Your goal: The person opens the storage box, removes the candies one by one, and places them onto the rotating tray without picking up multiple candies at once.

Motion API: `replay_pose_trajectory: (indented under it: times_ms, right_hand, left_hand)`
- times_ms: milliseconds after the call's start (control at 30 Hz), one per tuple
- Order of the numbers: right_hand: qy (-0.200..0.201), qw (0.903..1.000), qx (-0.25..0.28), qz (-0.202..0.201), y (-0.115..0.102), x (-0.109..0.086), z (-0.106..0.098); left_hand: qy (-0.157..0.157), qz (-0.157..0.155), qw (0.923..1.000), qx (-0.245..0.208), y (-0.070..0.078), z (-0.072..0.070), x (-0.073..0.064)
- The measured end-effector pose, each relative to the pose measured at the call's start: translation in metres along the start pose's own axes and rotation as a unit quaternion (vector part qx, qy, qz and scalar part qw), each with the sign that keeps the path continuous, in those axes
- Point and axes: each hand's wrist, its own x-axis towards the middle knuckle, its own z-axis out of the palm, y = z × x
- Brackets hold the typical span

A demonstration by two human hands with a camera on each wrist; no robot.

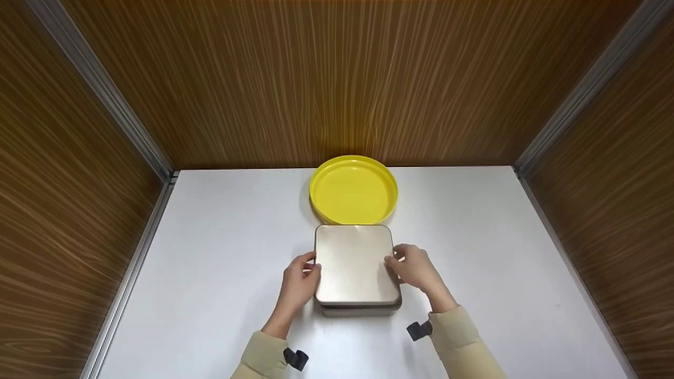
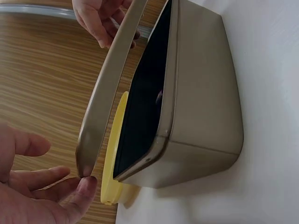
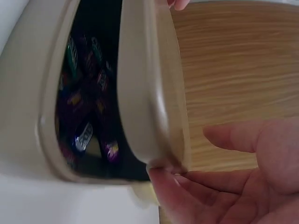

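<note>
A champagne-coloured metal lid (image 1: 355, 263) is raised over a matching rectangular tin (image 2: 205, 79), leaving a gap between them. On the lid's left edge my left hand (image 1: 297, 281) holds with its fingertips; my right hand (image 1: 418, 268) grips the opposite edge. In the left wrist view the left fingertips (image 2: 86, 186) meet a corner of the lid. Through the gap, the right wrist view shows several small sweets (image 3: 84, 136) in shiny purple, green and blue wrappers inside the dark tin. From the head view the lid hides the tin's inside.
A round yellow tray (image 1: 354, 192) with a raised rim stands just behind the tin on the white table (image 1: 231, 237). Wood-grain panels (image 1: 284, 84) enclose the table at the back and both sides, with metal strips (image 1: 134, 126) at the corners.
</note>
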Motion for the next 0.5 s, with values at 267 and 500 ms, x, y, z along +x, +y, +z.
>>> replay_pose_trajectory:
  times_ms: [267, 500]
  right_hand:
    - [0.01, 0.9975, -0.011, -0.07, -0.023, 0.001, 0.015]
    - [0.012, 0.9858, 0.009, -0.167, -0.044, 0.003, 0.032]
  left_hand:
    - [0.051, 0.009, 0.9987, 0.003, -0.005, -0.017, 0.004]
    - [0.086, -0.008, 0.9962, 0.012, -0.014, -0.039, 0.009]
